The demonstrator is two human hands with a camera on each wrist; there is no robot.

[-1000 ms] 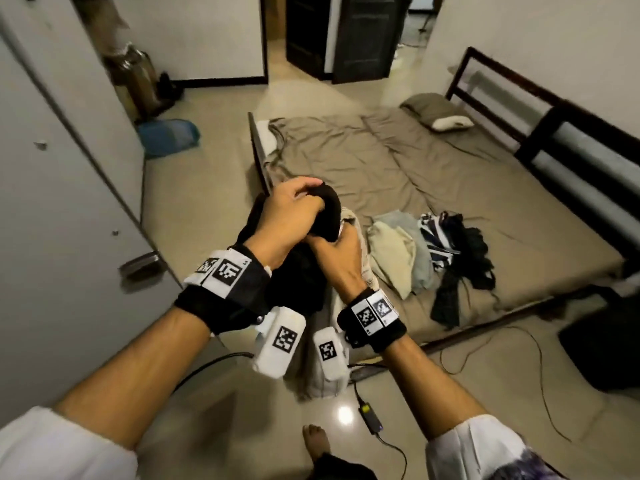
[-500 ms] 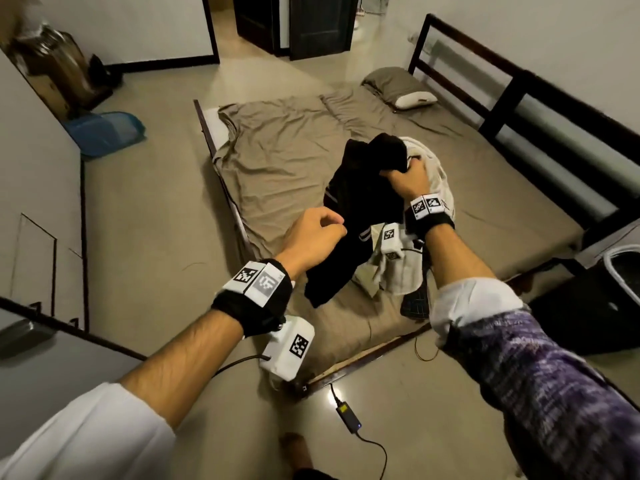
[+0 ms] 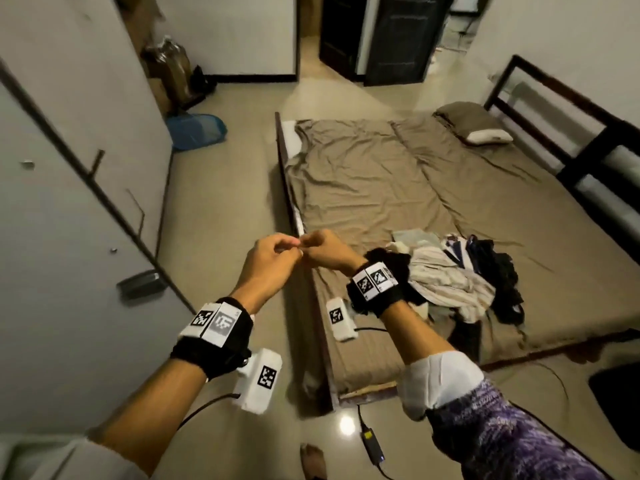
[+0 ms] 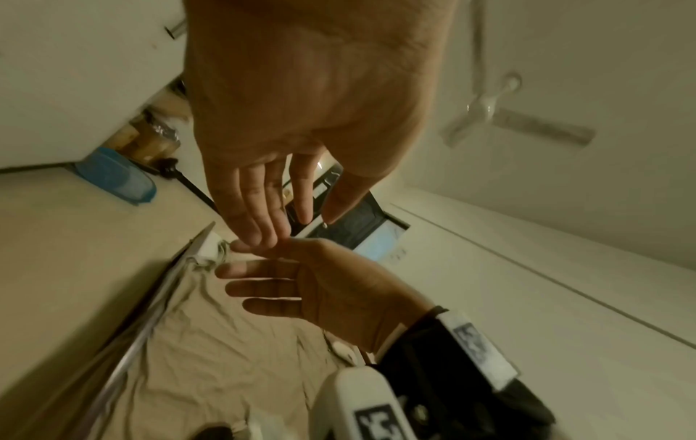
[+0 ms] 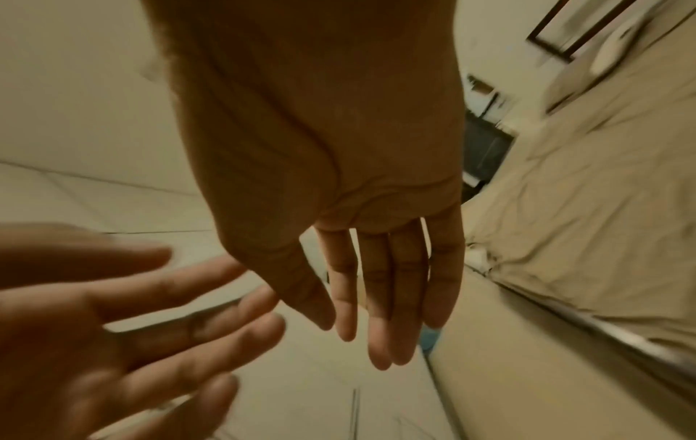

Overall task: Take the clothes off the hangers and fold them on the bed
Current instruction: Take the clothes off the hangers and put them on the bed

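My fingers [image 4: 260,208] hang loose and empty, my left hand [image 3: 266,261] brushing my right hand [image 3: 327,252] over the bed's [image 3: 363,188] near edge. The heap of clothes [image 3: 450,282] lies beside my right wrist; bare sheet stretches beyond.

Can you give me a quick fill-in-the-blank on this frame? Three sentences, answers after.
1. The pile of clothes lies on the ____.
2. The left hand and the right hand hold ____.
3. In the wrist views the fingers of both hands are ____, not curled.

Answers: bed; nothing; straight
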